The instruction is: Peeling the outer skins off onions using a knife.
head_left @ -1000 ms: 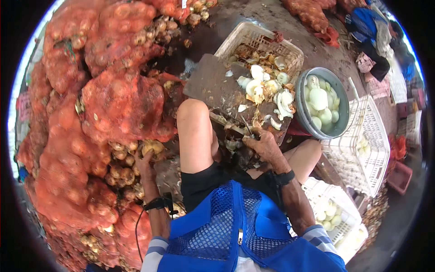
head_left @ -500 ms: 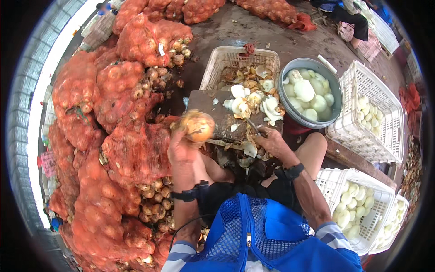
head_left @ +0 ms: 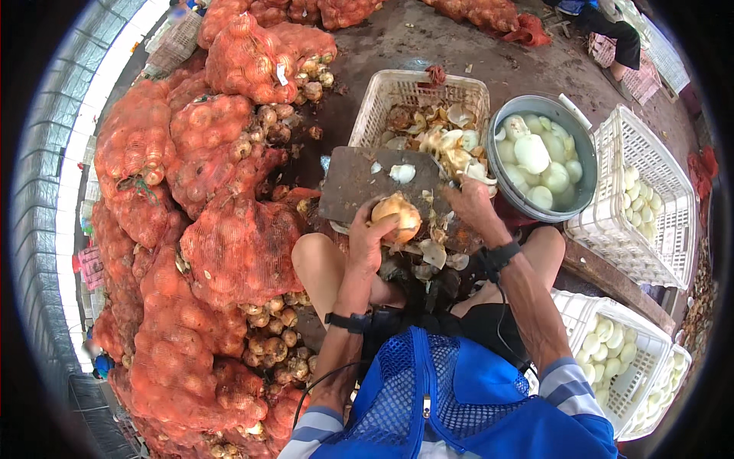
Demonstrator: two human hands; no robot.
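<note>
A brown-skinned onion is gripped in my left hand, just over the near edge of a dark wooden board. My right hand is at the board's right side, its fingers curled beside peeled skins. The knife seen in it half a second ago is mostly hidden now. One white onion scrap lies on the board. Behind the board, a white plastic basket holds brown and white peelings.
At right, a grey bucket holds peeled onions in liquid. White crates of peeled onions stand farther right. Red mesh sacks of onions are piled along my left, with loose onions beside them. Another person's leg shows far right.
My left hand has brought the onion rightward over the board's near edge. My right hand has moved forward, and the white scraps have shifted off the board toward the basket.
</note>
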